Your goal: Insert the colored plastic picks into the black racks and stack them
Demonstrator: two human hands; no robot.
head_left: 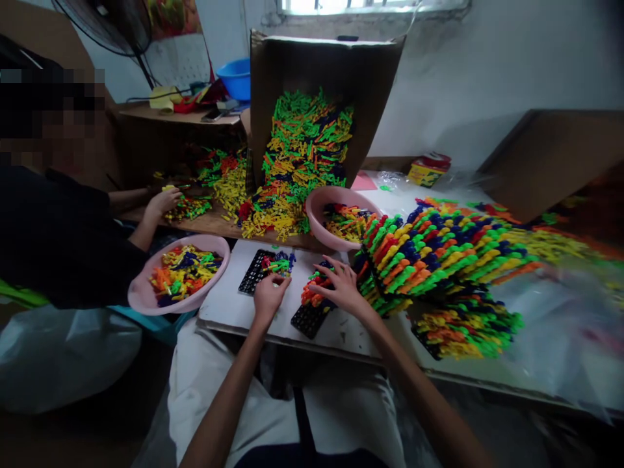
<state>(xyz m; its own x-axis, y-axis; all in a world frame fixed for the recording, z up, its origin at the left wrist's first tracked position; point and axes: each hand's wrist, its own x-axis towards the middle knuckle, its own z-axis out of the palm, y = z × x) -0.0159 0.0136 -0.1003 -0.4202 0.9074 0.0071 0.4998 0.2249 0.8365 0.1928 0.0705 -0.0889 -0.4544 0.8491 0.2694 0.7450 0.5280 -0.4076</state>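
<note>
My left hand (pixel 270 296) is at a black grid tray (pixel 251 278), its thumb and forefinger pinched at a small coloured plastic piece (pixel 279 267). The piece's exact kind is too small to tell. Blue, green and red pieces stand in the right part of that tray. Over a second black grid tray (pixel 310 321) is my right hand (pixel 342 286), fingers spread above a cluster of mostly orange and red pieces (pixel 312 290). The palm hides part of this cluster. Both trays lie on a white board (pixel 221 309) in front of my lap.
A pink basin (pixel 139 296) of loose pieces stands left, another (pixel 319 218) behind the trays. Loose pieces spill from a tipped cardboard box (pixel 373 97). Filled trays (pixel 439 250) are stacked right, beside a clear plastic bag (pixel 560 331). A co-worker's hand (pixel 163 203) handles pieces at left.
</note>
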